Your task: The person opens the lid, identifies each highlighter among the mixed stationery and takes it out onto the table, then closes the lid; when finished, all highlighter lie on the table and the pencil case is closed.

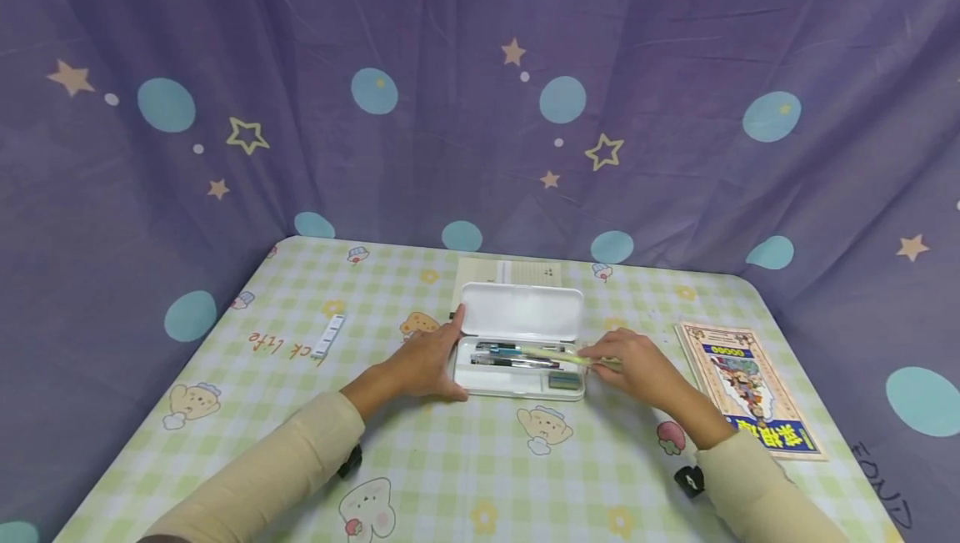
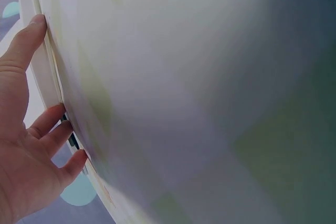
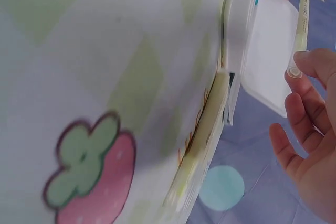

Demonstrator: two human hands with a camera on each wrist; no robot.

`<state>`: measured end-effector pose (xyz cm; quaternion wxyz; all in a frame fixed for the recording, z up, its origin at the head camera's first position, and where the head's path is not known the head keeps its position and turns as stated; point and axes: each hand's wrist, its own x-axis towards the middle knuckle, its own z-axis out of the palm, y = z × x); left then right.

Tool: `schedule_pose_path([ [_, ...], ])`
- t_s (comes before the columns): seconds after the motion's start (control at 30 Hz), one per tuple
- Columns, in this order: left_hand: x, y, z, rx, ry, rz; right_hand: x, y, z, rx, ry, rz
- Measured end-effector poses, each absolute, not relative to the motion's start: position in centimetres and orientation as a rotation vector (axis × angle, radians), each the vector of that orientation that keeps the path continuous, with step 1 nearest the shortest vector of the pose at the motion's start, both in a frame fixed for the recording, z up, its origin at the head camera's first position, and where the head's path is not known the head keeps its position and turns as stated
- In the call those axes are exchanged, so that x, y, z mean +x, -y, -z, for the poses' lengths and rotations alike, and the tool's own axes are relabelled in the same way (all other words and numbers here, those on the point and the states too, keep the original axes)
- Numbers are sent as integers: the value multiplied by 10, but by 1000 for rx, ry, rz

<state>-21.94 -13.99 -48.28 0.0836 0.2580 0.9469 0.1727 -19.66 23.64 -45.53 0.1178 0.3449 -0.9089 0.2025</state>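
Observation:
A white pencil case (image 1: 517,390) lies with its lid (image 1: 521,311) raised at the back. Several pens (image 1: 517,362) and a small grey-green block (image 1: 564,380) are inside it. My left hand (image 1: 427,359) rests against the case's left end, thumb at the near corner and fingers by the lid; the left wrist view shows the hand spread, fingertips at the edge. Over the case's right side, my right hand (image 1: 626,359) pinches a pale yellow pen (image 3: 302,27) between thumb and index finger. Its other fingers are loosely bent, and the pen points left across the case.
A notebook (image 1: 480,270) lies behind the lid. To the left is a white strip with dark marks (image 1: 327,336). A booklet with a colourful cover (image 1: 750,384) lies on the right of the checkered tablecloth (image 1: 435,460). A purple curtain (image 1: 465,151) hangs around the table.

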Motion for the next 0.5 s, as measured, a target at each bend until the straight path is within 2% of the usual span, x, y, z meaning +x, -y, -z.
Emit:
schedule_pose_path([
  [0.5, -220, 141, 483, 767, -2826, -522, -186, -278, 460, 879, 2651, -548],
])
